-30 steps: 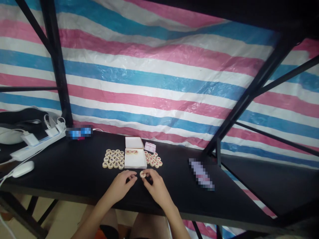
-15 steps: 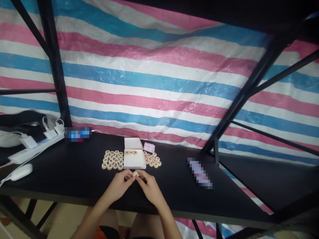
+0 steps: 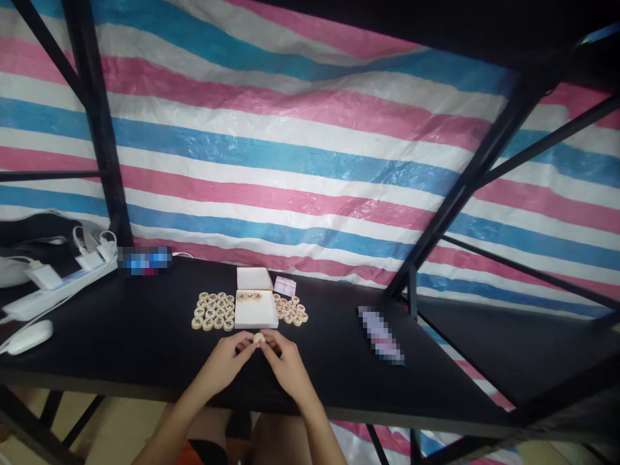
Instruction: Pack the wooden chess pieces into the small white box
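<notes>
Both my hands meet over the black table [image 3: 121,336], near its front edge. My left hand [image 3: 227,361] and my right hand [image 3: 285,365] pinch one round cream game piece [image 3: 258,338] between their fingertips. Just beyond it lies an open white box [image 3: 256,309] with a few red-marked pieces along its hinge line. Left of the box sit several dark-marked pieces [image 3: 213,311] in rows. To the right of the box, several red-marked pieces [image 3: 289,310] are grouped.
A small pink-and-white paper [image 3: 285,285] lies behind the red pieces. A white power strip with plugs [image 3: 53,284] and a white mouse [image 3: 29,336] are at the far left. A blurred flat object [image 3: 380,334] lies to the right. Black frame bars stand in front of a striped tarp.
My right hand carried the piece leftward to meet my left hand; both now pinch it in front of the box. The view has shifted slightly.
</notes>
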A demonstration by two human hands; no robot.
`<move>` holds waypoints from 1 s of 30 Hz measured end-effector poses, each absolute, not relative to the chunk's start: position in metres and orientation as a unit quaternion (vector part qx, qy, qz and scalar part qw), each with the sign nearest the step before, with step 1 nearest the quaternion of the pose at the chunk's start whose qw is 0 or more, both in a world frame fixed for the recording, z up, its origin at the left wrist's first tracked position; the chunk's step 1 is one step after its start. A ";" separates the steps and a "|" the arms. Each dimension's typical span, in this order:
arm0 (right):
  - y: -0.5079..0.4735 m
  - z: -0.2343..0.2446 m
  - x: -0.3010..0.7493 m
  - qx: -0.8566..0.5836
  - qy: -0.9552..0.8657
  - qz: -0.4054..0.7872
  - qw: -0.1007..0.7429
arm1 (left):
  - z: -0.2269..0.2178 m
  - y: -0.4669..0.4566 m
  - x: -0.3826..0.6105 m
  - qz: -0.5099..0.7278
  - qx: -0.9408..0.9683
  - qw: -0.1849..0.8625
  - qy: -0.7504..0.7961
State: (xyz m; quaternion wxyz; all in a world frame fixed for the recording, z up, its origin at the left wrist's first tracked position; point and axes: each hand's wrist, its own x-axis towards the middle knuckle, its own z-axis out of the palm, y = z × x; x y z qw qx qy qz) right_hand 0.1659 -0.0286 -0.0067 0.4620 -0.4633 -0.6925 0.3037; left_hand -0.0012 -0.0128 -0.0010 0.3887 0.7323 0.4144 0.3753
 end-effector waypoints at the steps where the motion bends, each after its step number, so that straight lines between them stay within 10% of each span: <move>1: -0.028 -0.007 0.166 -0.464 -0.697 0.295 0.460 | -0.002 -0.012 -0.002 0.374 0.730 0.390 0.418; 30: -0.037 0.002 0.163 -0.480 -0.698 0.295 0.441 | -0.001 -0.011 -0.002 0.395 0.725 0.358 0.436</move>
